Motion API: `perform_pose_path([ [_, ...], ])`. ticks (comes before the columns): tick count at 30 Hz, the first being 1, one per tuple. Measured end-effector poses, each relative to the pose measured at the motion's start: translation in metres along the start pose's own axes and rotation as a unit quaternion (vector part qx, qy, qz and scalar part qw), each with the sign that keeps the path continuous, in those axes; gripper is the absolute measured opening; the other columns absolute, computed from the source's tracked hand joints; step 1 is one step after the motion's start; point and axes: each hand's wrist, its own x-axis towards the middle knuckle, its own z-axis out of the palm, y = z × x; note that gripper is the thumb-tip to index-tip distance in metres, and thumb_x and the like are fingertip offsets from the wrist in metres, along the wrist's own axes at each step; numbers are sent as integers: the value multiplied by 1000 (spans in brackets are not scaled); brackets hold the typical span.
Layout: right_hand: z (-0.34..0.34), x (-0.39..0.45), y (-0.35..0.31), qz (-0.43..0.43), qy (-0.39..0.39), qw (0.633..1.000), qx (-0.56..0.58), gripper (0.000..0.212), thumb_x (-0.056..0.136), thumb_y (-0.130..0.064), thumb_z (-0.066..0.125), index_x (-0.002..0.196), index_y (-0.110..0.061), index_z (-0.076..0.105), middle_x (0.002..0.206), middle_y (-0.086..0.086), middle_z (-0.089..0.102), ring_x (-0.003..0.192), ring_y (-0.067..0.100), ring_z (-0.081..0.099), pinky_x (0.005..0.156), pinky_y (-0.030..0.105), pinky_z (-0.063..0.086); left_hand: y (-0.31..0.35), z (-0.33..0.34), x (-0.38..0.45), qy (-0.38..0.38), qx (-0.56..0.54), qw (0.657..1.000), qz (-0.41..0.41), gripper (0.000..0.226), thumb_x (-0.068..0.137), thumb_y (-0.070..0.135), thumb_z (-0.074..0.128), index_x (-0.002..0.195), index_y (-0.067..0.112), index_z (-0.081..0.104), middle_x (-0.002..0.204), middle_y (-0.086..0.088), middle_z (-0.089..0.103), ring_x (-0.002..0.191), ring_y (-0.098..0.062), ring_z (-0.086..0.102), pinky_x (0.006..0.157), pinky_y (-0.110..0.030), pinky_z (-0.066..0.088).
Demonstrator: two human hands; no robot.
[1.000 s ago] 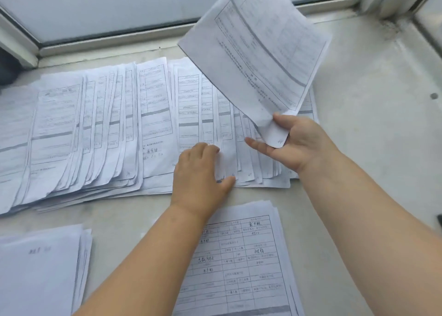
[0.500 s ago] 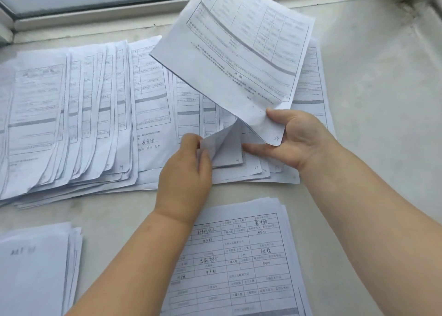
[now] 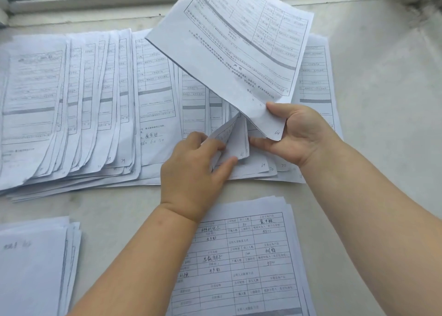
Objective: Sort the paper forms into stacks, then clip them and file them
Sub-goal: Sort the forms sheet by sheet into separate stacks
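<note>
Printed paper forms lie fanned out in a long overlapping row [image 3: 71,105] across the pale ledge. My right hand [image 3: 299,136] pinches the lower corner of one lifted form [image 3: 234,43], numbered 64, which stands tilted above the row. My left hand [image 3: 193,167] pinches and bends up the bottom corners of a few sheets [image 3: 235,141] in the right part of the fan. Numbers are handwritten on the sheets' lower corners. No clip or file is in view.
A stack of filled-in forms [image 3: 251,263] lies near me under my left forearm. Another stack [image 3: 33,268] sits at the bottom left. A window frame [image 3: 83,2] borders the far edge. Bare ledge [image 3: 387,100] extends to the right.
My left hand went from lying flat on the fanned sheets to pinching up their lower corners. The lifted form in my right hand came lower and closer over the row.
</note>
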Motion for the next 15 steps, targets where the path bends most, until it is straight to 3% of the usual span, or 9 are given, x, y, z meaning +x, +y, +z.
perform_pose_path([
  [2, 0, 0, 0, -3, -10, 1000, -7, 34, 98, -6, 44, 129, -9, 58, 122, 10, 68, 112, 28, 65, 97, 60, 45, 2, 2, 0, -5, 11, 1000, 7, 31, 74, 56, 57, 88, 30, 66, 94, 8, 58, 87, -19, 56, 60, -26, 38],
  [5, -1, 0, 0, -12, -20, 1000, -2, 31, 98, -5, 43, 125, -9, 58, 121, 11, 68, 103, 28, 69, 89, 59, 50, 2, 4, -1, 8, 24, 1000, 11, 19, 83, 40, 54, 83, 24, 65, 87, 6, 59, 83, -23, 56, 56, -28, 41],
  [8, -1, 1, 1, -17, -13, 1000, -14, 28, 98, -6, 45, 123, -11, 59, 121, 10, 68, 102, 29, 68, 89, 59, 50, 3, 3, 2, 23, -34, 996, -74, 18, 88, 30, 55, 75, 19, 59, 77, 6, 56, 77, -20, 52, 58, -29, 36],
  [11, 1, 4, 4, -13, -11, 1000, -16, 31, 99, -8, 45, 127, -10, 57, 121, 11, 68, 106, 31, 67, 86, 58, 52, 5, 2, 8, 25, -107, 978, -179, 23, 84, 34, 65, 72, 16, 56, 70, 5, 53, 72, -17, 49, 61, -31, 35],
  [15, 2, 8, 5, -6, -7, 1000, 18, 27, 99, -8, 44, 122, -10, 59, 114, 12, 71, 96, 32, 71, 81, 60, 54, 5, 2, 8, 37, -134, 974, -176, 44, 86, 47, 60, 61, 16, 41, 59, 4, 44, 62, -17, 43, 56, -31, 29],
])
